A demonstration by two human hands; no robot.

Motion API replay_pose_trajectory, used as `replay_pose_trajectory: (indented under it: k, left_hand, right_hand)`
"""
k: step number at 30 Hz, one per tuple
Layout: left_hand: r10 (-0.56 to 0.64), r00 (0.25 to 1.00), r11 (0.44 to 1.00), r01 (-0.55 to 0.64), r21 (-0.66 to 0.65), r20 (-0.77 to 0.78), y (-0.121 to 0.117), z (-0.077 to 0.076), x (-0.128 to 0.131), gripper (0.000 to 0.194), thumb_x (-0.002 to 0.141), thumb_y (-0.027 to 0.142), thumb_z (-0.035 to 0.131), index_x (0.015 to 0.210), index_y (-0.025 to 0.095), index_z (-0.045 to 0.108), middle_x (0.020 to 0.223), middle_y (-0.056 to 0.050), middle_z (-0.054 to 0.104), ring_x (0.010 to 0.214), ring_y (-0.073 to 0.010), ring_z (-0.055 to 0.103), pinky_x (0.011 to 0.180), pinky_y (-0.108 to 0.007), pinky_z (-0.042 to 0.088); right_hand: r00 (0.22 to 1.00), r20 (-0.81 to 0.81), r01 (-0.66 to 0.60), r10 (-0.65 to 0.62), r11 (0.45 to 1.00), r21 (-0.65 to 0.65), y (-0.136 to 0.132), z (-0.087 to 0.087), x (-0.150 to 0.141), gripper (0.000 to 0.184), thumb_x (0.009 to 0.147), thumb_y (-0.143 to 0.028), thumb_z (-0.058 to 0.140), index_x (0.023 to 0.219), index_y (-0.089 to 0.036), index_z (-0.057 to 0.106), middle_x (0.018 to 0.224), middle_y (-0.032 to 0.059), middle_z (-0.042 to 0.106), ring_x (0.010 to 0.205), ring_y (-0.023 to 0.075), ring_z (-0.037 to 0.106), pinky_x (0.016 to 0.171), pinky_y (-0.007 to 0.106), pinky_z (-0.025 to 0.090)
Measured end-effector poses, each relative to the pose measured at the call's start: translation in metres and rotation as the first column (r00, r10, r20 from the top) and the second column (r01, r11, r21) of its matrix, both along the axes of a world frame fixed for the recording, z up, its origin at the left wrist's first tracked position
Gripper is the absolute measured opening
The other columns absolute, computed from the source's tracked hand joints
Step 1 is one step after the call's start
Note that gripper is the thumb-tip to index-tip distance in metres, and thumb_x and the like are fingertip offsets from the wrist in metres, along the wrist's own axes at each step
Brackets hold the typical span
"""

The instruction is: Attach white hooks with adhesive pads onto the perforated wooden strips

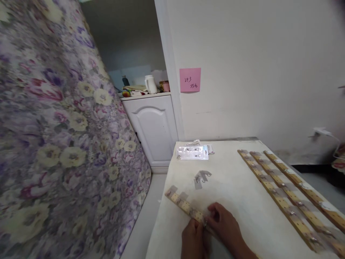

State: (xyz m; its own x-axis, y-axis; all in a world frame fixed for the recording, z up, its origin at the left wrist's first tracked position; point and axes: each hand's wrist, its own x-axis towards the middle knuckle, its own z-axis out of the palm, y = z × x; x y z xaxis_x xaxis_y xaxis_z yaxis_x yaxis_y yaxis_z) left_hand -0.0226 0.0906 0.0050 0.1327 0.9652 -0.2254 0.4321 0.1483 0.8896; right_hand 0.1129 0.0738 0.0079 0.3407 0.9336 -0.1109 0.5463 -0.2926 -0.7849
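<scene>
A narrow pale wooden strip (185,206) with small holes lies slantwise on the white table. Clear plates with small metal hooks sit along it. At the strip's near edge my left hand (192,234) is closed, its thumb and fingers pressed on the wood. My right hand (225,223) is bent over the same part from the right, with thumb and fingertips pinched together close to a small shiny metal piece (205,222). What lies between those fingertips is too small to make out. Beyond the strip is a little heap of loose clear hooks (201,178).
Three longer wooden strips with hooks or pale round pieces, including a left one (275,196), lie along the table's right side. Clear hook packaging (192,152) lies at the back of the white table (226,172). A floral curtain (67,136) hangs on the left.
</scene>
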Motion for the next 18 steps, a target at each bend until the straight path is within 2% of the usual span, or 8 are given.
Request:
replay_pose_trajectory:
  k: [6,10,14,18]
  left_hand:
    - [-0.013,1.0,1.0,0.013,0.021,-0.005,0.002,0.004,-0.001,0.018,0.077,0.029,0.049,0.062,0.021,0.052,0.057,0.001,0.056,0.063,-0.0166,0.052,0.062,-0.025,0.037]
    - [-0.003,1.0,1.0,0.003,0.016,0.005,0.004,-0.001,-0.003,0.022,0.077,0.031,0.051,0.058,0.022,0.049,0.051,0.003,0.054,0.059,-0.0159,0.052,0.058,-0.025,0.036]
    - [-0.022,0.999,1.0,0.023,-0.008,0.036,0.004,-0.009,-0.005,0.023,0.082,0.033,0.045,0.062,0.022,0.049,0.046,0.004,0.052,0.05,-0.0149,0.052,0.053,-0.025,0.036]
    - [-0.013,0.996,0.998,0.019,-0.064,0.091,0.001,-0.008,-0.006,0.028,0.085,0.039,0.038,0.064,0.023,0.047,0.042,0.005,0.051,0.038,-0.0129,0.047,0.044,-0.024,0.033]
  right_hand:
    - [1.0,0.017,0.008,-0.008,1.0,-0.005,0.003,-0.001,0.0,0.017,0.068,-0.034,0.057,0.084,-0.027,0.056,0.078,-0.0042,0.065,0.074,0.0154,0.06,0.064,0.025,0.039]
    - [1.0,-0.013,0.015,-0.015,1.0,0.019,0.003,-0.004,0.0,0.023,0.067,-0.029,0.057,0.09,-0.026,0.057,0.084,-0.0036,0.066,0.076,0.0151,0.061,0.067,0.025,0.04]
    - [1.0,-0.025,0.007,-0.005,0.997,0.079,0.001,-0.007,0.001,0.026,0.069,-0.03,0.057,0.095,-0.025,0.058,0.089,-0.0013,0.066,0.08,0.016,0.06,0.071,0.026,0.041]
    - [1.0,-0.03,0.003,0.001,0.991,0.134,0.001,-0.008,0.002,0.023,0.076,-0.037,0.052,0.093,-0.023,0.058,0.088,0.0004,0.065,0.079,0.0167,0.06,0.073,0.027,0.042]
